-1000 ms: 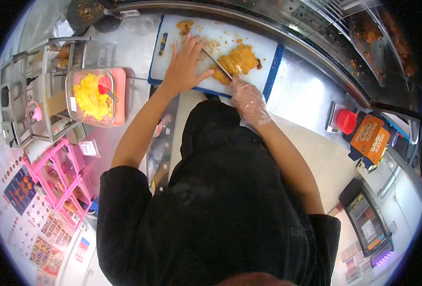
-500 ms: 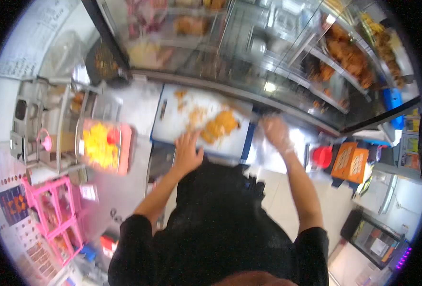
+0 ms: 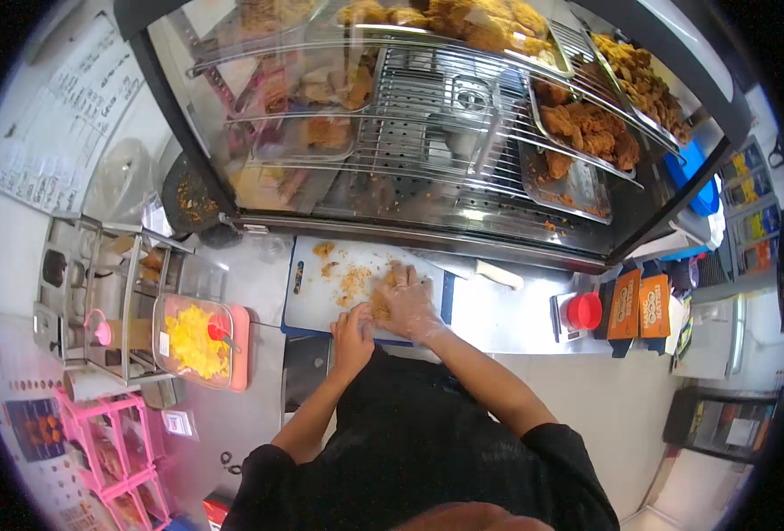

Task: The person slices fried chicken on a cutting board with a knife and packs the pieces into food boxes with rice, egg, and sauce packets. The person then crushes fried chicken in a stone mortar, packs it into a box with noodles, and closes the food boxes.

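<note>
While both of my hands are at work over the cutting board (image 3: 319,301), the crumbed food (image 3: 380,310) lies on its right half, largely covered. My right hand (image 3: 410,310), in a clear plastic glove, rests on top of the food with its fingers somewhat spread; their tips are obscured, so I cannot tell how far they close or whether they grip. My bare left hand (image 3: 353,342) is at the near edge of the board, just beside the right hand, its fingers bent and drawn near together, the tips close to the food. Whether they have hold of it, I cannot tell.

Loose crumbs (image 3: 354,283) are scattered across the middle of the board, and a small scrap (image 3: 324,250) sits near its far left corner. The knife (image 3: 485,268) lies at the board's far right corner, pale handle pointing to the right; neither hand touches it.

The metal surface (image 3: 534,305) extends to the right of the board and carries, well apart from it, a red container (image 3: 584,311). To the left of the board stands a clear tub (image 3: 162,320) of yellow shreds (image 3: 194,343). Directly beyond the board is a glass cabinet (image 3: 445,237) holding trays of fried pieces (image 3: 587,131).
</note>
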{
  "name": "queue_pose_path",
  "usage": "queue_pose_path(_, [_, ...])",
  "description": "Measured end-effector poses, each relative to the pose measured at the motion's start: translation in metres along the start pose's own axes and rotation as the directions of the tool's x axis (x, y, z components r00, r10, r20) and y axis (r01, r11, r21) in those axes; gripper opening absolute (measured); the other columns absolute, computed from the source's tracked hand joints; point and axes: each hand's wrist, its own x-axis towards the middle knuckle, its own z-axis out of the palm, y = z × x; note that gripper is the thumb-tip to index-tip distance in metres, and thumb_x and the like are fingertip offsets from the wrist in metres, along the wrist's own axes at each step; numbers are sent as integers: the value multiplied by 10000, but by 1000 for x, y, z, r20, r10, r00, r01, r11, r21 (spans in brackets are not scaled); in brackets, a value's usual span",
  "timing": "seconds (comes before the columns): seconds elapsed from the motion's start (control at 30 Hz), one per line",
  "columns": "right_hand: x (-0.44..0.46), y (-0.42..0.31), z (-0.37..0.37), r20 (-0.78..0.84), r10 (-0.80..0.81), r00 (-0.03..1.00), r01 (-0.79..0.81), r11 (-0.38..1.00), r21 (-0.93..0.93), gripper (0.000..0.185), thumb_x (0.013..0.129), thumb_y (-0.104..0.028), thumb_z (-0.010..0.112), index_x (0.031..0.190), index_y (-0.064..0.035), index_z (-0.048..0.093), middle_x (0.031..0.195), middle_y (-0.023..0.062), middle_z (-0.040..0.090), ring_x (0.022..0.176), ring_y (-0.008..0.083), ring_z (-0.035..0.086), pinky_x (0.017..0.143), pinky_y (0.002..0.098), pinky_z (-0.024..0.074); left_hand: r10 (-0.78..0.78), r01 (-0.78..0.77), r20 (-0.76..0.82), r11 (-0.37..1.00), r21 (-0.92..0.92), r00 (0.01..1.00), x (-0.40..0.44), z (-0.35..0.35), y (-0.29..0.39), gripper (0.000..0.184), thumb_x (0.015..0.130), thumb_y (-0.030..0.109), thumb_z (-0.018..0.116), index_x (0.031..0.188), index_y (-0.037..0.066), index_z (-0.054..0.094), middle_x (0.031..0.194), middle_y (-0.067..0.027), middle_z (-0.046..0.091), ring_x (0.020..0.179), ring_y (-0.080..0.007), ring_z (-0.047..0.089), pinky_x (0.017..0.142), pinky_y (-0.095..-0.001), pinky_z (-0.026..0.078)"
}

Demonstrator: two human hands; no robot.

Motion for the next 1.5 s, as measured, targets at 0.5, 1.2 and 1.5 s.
queue_pose_path(0.5, [-3, 14, 19, 31, 191, 981, -171, 783, 598, 579, 800, -320, 771, 1310, -115, 589, 1270, 265, 606, 1130, 401, 638, 961, 470, 533, -85, 71, -69, 982, -174, 994, 2, -13, 24, 426, 883, 50, 656, 1302, 71, 582, 1023, -45, 740, 937, -188, 647, 939, -464, 438])
queue_pose_path(1.2, [-356, 487, -177, -310, 757, 575, -430, 602, 673, 889, 770, -526, 818, 1427, -3, 522, 1248, 183, 661, 1065, 273, 668, 926, 377, 540, 195, -195, 8, 981, -20, 981, -28, 175, 205, 406, 844, 24, 694, 1241, 63, 622, 1195, -121, 555, 979, -239, 557, 826, -358, 434])
queue_pose_path(1.5, [-326, 521, -146, -108, 638, 762, -584, 750, 311, 771, 790, -501, 781, 1413, -99, 570, 1373, 197, 600, 1288, 361, 558, 1102, 441, 442, 114, -113, -20, 992, 54, 993, -54, 195, 235, 411, 835, 22, 697, 1238, 66, 631, 1169, -111, 563, 965, -225, 559, 824, -356, 442])
